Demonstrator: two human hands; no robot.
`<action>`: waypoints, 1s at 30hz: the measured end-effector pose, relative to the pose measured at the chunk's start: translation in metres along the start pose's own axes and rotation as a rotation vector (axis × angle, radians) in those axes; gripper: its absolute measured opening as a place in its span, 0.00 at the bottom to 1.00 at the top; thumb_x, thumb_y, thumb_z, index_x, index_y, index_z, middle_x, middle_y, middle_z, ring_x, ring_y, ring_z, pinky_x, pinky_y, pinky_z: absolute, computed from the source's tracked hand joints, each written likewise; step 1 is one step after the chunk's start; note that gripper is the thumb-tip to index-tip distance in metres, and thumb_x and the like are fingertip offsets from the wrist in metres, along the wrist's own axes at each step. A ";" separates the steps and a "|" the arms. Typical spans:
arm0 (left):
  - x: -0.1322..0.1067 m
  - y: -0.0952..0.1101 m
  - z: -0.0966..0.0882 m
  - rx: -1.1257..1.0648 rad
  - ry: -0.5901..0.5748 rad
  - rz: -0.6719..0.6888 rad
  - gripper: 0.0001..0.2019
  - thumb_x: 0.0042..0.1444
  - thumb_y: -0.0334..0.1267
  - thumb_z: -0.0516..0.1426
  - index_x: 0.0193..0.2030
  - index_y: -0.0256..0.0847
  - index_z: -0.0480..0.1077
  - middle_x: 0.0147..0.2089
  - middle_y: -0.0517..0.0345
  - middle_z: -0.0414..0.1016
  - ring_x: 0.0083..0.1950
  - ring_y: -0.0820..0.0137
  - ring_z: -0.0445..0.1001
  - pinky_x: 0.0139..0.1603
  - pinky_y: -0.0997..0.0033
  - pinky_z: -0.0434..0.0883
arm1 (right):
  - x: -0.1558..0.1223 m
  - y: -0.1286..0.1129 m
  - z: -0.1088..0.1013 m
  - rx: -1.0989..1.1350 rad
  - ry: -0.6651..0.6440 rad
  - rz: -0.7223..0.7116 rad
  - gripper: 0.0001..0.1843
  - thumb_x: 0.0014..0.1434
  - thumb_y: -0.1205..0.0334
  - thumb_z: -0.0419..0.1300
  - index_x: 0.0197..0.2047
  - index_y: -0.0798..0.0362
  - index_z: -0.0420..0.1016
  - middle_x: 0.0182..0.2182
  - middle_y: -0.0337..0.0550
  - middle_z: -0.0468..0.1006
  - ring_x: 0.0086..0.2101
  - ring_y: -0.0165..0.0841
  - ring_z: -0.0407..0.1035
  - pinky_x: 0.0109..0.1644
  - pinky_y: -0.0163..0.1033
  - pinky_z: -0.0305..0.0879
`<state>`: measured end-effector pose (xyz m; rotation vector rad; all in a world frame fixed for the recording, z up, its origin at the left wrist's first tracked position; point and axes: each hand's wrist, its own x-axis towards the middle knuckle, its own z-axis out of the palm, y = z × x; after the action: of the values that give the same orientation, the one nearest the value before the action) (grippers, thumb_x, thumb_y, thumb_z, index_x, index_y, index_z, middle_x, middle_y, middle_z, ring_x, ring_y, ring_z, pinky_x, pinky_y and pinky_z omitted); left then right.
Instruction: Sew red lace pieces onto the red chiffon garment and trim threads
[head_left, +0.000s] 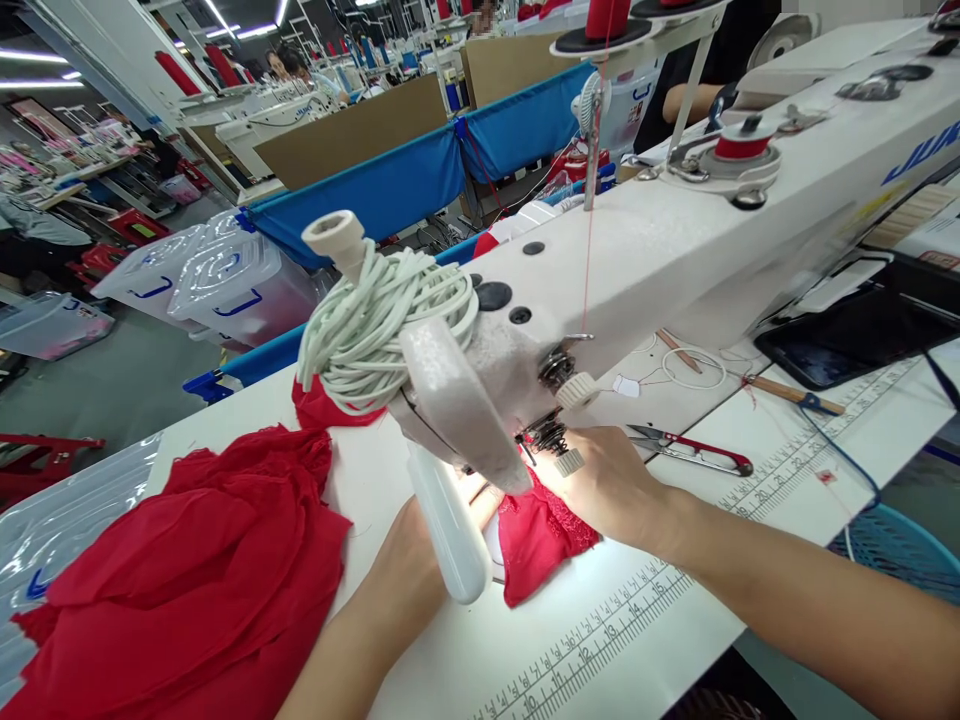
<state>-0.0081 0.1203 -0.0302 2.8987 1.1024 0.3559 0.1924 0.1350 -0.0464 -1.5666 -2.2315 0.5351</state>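
A white sewing machine (675, 240) stretches across the white table (600, 640), its head nearest me. My right hand (611, 485) rests under the head, fingers pressed on a small red lace piece (536, 540) by the needle area. My left hand (409, 570) lies on the table left of that piece; the machine's white lamp (450, 530) hides its fingers. A large heap of red fabric (195, 580) lies at the left of the table. A coil of white cord (375, 320) is wound on the machine head.
Red-handled snips (694, 450), a pencil-like tool (787, 392) and a dark tablet (847, 340) lie right of my hand. A printed ruler (637, 600) runs along the table's front edge. Clear plastic bins (217, 280) and blue fabric dividers (390, 190) stand behind; other workers sit further back.
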 end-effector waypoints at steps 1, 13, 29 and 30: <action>-0.001 0.000 0.000 -0.017 -0.011 -0.013 0.17 0.61 0.25 0.43 0.44 0.39 0.72 0.37 0.51 0.76 0.41 0.61 0.74 0.44 0.59 0.72 | 0.000 0.000 0.000 0.005 -0.002 -0.006 0.15 0.59 0.66 0.49 0.21 0.52 0.61 0.15 0.33 0.60 0.17 0.27 0.48 0.24 0.39 0.39; -0.006 -0.002 0.006 0.056 -0.011 0.000 0.19 0.64 0.28 0.43 0.57 0.41 0.67 0.42 0.48 0.76 0.43 0.60 0.74 0.42 0.59 0.72 | 0.000 0.001 0.001 0.015 -0.013 -0.006 0.15 0.62 0.67 0.46 0.26 0.52 0.69 0.18 0.35 0.67 0.17 0.27 0.54 0.24 0.38 0.41; -0.004 -0.002 0.000 0.013 -0.010 0.022 0.20 0.62 0.26 0.44 0.56 0.41 0.68 0.48 0.47 0.76 0.47 0.57 0.74 0.45 0.55 0.74 | 0.008 0.014 -0.023 0.315 -0.032 -0.054 0.13 0.61 0.67 0.45 0.26 0.52 0.63 0.21 0.37 0.67 0.24 0.28 0.58 0.28 0.35 0.52; -0.004 -0.003 0.000 0.014 -0.004 0.034 0.20 0.62 0.26 0.44 0.56 0.40 0.68 0.48 0.46 0.76 0.47 0.56 0.75 0.44 0.55 0.75 | 0.009 0.014 -0.020 0.330 -0.007 -0.051 0.13 0.61 0.68 0.46 0.25 0.52 0.63 0.21 0.36 0.66 0.24 0.28 0.58 0.28 0.34 0.52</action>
<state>-0.0126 0.1200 -0.0312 2.9325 1.0606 0.3447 0.2110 0.1495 -0.0351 -1.3373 -2.0539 0.8447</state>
